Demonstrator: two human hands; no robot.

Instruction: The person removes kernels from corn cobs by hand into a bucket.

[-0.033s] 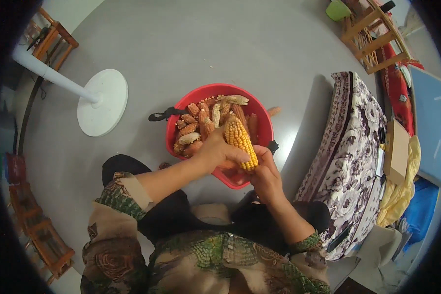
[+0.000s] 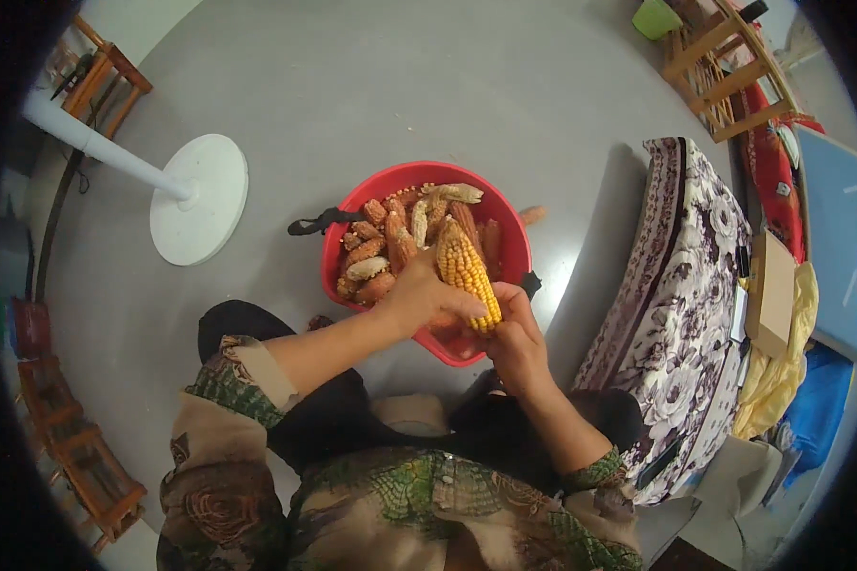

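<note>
A yellow corn cob full of kernels is held between both hands, over the near side of a red basin on the grey floor. My left hand wraps the cob's lower half from the left, thumb across the kernels. My right hand grips the cob's bottom end from below. Inside the basin lie several orange-brown stripped cobs and a few pale ones. A black strap hangs off the basin's left rim.
A white round stand base with a pole sits on the floor at left. A floral mattress lies to the right, with a cardboard box beyond it. A wooden chair stands top right, and wooden racks lower left. One cob lies behind the basin.
</note>
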